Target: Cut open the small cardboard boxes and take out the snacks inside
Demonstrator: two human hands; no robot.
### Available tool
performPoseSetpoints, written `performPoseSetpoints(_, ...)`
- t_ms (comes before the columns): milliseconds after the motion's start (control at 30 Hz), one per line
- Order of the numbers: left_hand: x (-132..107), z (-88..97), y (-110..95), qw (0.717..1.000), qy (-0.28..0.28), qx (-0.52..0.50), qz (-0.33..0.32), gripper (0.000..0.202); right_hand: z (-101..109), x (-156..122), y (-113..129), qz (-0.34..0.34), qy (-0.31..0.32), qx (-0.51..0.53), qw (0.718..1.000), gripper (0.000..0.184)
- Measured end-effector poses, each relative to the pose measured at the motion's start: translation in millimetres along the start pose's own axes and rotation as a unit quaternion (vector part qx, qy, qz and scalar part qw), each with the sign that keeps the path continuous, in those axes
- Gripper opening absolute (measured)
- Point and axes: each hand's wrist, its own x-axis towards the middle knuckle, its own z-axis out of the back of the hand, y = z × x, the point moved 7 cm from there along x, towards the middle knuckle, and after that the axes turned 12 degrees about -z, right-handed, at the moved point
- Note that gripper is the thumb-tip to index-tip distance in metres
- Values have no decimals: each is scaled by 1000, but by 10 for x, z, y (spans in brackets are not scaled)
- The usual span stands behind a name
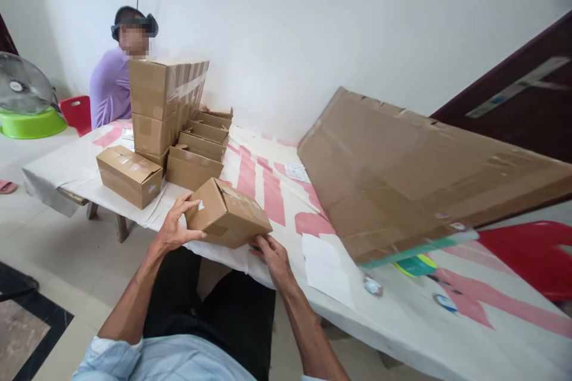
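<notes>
I hold a small closed cardboard box [230, 214] over the near edge of the table [286, 232]. My left hand [176, 227] grips the box's left end, fingers curled around its corner. My right hand [273, 255] supports the box from below at its right end, fingers tucked under it. A small white sticker shows on the box's left face.
A sealed box [129, 174] lies to the left. Behind it stand stacked boxes [165, 104] and a row of open ones [201, 149]. A big flat cardboard sheet [402, 172] leans at right over a tape roll [415, 265]. Another person [114, 80] sits at the far end. A fan [22, 86] stands left.
</notes>
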Motion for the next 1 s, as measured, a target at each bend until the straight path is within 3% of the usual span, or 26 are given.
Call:
performPoseSetpoints(267, -16, 157, -139, 999, 28, -7, 29, 90, -169, -151, 121, 68, 14, -46, 997, 66)
performPoseSetpoints(433, -67, 228, -31, 996, 17, -16, 82, 89, -224, -196, 183, 139, 31, -135, 981, 54)
performPoseSetpoints(533, -123, 246, 48, 993, 26, -25, 109, 87, -49, -129, 225, 209, -30, -233, 949, 49)
performPoseSetpoints(633, -134, 274, 70, 992, 35, -27, 120, 84, 177, -29, 190, 258, -128, -369, 884, 44)
performPoseSetpoints(767, -67, 277, 64, 990, 41, -22, 134, 79, 249, 110, 2, 241, -138, -503, 818, 35)
performPoseSetpoints(900, 34, 251, 89, 989, 50, -20, 138, 71, 142, 144, -56, 203, -116, -551, 801, 28)
performPoseSetpoints(1000, 71, 327, 206, 985, 34, -76, 151, 71, 41, 117, 26, 179, -110, -564, 799, 24)
